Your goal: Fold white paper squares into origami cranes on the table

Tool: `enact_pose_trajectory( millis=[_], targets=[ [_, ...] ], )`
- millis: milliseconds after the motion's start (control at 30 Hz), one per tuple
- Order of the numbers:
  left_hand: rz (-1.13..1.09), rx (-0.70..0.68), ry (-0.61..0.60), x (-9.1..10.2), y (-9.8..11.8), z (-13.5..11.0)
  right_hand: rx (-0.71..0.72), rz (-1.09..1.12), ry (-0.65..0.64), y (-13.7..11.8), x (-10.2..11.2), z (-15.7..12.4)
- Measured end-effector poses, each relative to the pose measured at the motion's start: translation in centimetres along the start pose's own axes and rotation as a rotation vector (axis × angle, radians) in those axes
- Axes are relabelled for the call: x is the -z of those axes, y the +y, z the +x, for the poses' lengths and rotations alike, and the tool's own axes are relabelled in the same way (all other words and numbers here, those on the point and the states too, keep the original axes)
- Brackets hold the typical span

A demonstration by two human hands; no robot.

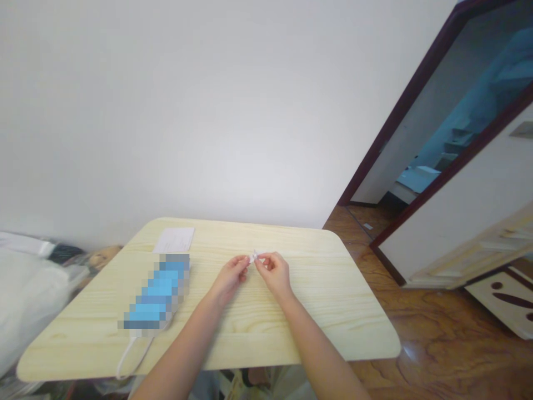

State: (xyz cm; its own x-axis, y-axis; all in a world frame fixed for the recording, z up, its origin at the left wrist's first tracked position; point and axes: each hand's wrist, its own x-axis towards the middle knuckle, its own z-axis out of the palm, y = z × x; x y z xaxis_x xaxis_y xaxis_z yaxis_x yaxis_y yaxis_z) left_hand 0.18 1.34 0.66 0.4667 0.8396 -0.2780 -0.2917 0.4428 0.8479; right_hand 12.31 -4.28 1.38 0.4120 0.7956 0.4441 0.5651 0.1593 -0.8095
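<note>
You are pinching a small white scrap (254,256) (its material is too small to tell) between the fingertips of your left hand (230,279) and right hand (273,272), equally near both, above the pine table (316,266).

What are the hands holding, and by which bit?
The left hand and right hand pinch a tiny white piece by its lower end; what it is can't be told.
</note>
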Motion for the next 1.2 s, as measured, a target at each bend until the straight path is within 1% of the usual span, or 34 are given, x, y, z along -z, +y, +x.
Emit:
enact_pose_trajectory(
  millis=[167, 300, 367, 433, 533, 567, 633, 700, 800, 967, 1033, 1200],
  targets=[
    [0.137, -0.051, 0.05, -0.4, -0.3, 0.2, 0.005, -0.138, 0.051, 0.3, 0.1, 0.2],
    [0.292, -0.103, 0.088, -1.0, 0.3, -0.1, -0.034, -0.217, 0.091, 0.6, 1.3, 1.1],
    [0.375, -0.146, 0.097, -1.3, 0.7, 0.0, -0.102, -0.207, 0.119, 1.3, 2.6, 2.1],
    [0.449, -0.19, 0.09, -1.4, 0.9, 0.3, -0.189, -0.239, 0.171, 2.5, 4.4, 3.3],
    [0.54, -0.295, 0.083, -1.4, 0.6, 1.3, -0.283, -0.414, 0.235, 5.0, 7.4, 5.1],
    [0.569, -0.345, 0.095, -1.4, 0.3, 1.7, -0.307, -0.484, 0.261, 5.8, 8.3, 5.6],
    [0.621, -0.434, 0.125, -1.5, -0.2, 2.6, -0.33, -0.532, 0.311, 7.4, 9.8, 6.3],
    [0.664, -0.489, 0.093, -1.7, -0.7, 3.3, -0.347, -0.567, 0.347, 8.7, 10.8, 6.8],
    [0.75, -0.549, 0.09, -1.9, -1.3, 4.2, -0.389, -0.609, 0.379, 10.2, 11.3, 7.4],
    [0.862, -0.688, 0.117, -1.7, -2.1, 5.0, -0.442, -0.642, 0.362, 11.5, 10.9, 7.9],
    [0.903, -0.705, 0.121, -1.3, -2.4, 5.2, -0.464, -0.648, 0.348, 11.8, 10.7, 7.9],
    [1.002, -0.69, 0.131, -0.5, -3.0, 5.9, -0.52, -0.661, 0.32, 12.0, 10.5, 8.0]
  ],
)
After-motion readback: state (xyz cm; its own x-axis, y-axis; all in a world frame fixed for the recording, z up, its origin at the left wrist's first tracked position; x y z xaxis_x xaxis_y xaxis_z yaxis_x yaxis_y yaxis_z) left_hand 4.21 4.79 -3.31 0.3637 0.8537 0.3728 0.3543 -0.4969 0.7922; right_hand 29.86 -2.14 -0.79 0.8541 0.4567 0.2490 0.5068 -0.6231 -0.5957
